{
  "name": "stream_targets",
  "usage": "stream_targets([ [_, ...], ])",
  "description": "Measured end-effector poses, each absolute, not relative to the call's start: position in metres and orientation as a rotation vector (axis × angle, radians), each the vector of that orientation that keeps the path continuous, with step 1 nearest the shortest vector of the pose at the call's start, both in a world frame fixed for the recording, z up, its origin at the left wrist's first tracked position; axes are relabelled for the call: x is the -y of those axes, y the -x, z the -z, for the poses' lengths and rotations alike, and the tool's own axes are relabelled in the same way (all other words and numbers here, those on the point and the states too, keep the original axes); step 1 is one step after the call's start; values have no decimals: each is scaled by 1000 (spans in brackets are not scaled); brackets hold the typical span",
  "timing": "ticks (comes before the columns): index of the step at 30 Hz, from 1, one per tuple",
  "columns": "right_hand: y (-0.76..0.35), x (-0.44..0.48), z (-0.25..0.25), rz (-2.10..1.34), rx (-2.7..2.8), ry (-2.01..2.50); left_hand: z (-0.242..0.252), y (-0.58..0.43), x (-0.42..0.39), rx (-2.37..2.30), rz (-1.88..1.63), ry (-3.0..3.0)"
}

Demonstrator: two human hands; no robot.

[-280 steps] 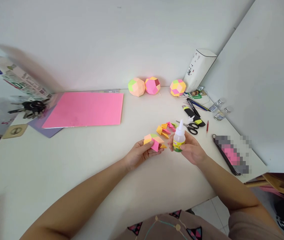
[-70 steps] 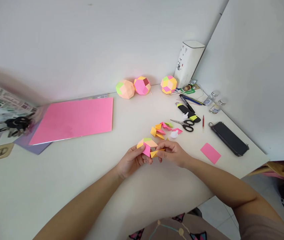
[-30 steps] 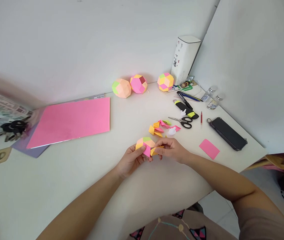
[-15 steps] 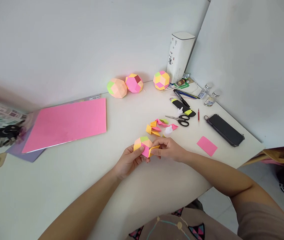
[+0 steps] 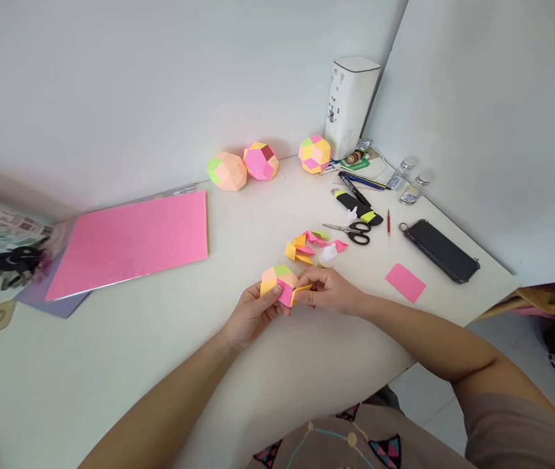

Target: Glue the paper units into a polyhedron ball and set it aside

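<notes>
Apparently a yellow flap (image 5: 303,292) is being joined: the left hand (image 5: 253,314) clasps the faceted paper piece (image 5: 281,273), between eleven and twelve o'clock from the person, while the right hand (image 5: 331,292) pinches the flap, thumb against fingers. Next, I'd say, wants edges aligned, then pressed.

From far off, I look at the open, many-coloured paper ball (image 5: 273,279), matt all over. At its right edge, the orange folded paper flap (image 5: 295,297) is matt too. Left of the ball, the big pink oblong paper sheet (image 5: 133,241) looks smooth and a bit shiny. Behind the ball and to its right, the metal scissors (image 5: 349,230) have shiny grey blades and black plastic loops; the cloudy white plastic bottle (image 5: 328,255) looks smooth. The flat white table (image 5: 86,358) under the ball is smooth.
</notes>
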State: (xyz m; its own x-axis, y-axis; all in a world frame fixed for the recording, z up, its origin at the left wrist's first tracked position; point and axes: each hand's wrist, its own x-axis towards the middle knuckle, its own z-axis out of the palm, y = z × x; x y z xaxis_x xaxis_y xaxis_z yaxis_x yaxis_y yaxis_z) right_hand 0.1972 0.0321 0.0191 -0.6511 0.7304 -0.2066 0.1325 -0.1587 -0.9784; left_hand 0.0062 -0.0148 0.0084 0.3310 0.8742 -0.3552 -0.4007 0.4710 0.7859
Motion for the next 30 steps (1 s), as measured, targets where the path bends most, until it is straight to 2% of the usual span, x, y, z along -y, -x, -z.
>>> stream_targets([
  [30, -197, -30, -21, -1907, 1611, 1113, -7, -8, 15, -882, -902, -658],
])
